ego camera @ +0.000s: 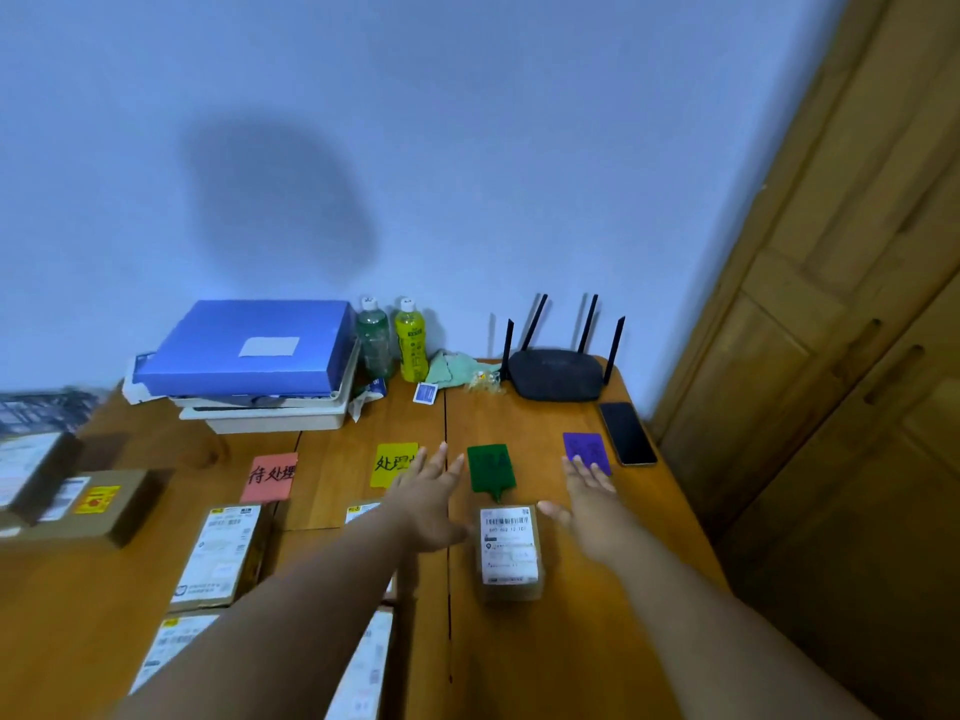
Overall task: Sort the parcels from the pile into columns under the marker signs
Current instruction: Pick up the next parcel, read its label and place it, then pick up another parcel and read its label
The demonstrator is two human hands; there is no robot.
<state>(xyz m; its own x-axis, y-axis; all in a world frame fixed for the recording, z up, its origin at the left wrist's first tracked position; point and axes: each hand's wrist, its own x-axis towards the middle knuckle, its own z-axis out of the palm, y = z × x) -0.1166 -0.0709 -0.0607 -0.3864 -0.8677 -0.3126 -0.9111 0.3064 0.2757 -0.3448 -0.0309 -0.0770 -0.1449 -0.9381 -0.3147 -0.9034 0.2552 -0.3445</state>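
Four marker signs lie in a row on the wooden table [561,641]: pink [270,477], yellow [390,464], green [490,467] and purple [586,452]. A small brown parcel [510,552] with a white label lies just below the green sign. My left hand [427,504] hovers open at its left side, fingers spread, partly covering the yellow sign. My right hand [589,504] is open at its right side, over the purple sign's lower edge. Neither hand grips the parcel. Two parcels [221,556] lie below the pink sign, and others under the yellow sign are mostly hidden by my left arm.
A pile of parcels [78,504] sits at the far left. At the back stand a blue folder on white trays [249,356], two bottles [395,337], a green cloth [454,368] and a black router [558,374]. A phone [627,433] lies by the purple sign. A wooden door [841,330] is on the right.
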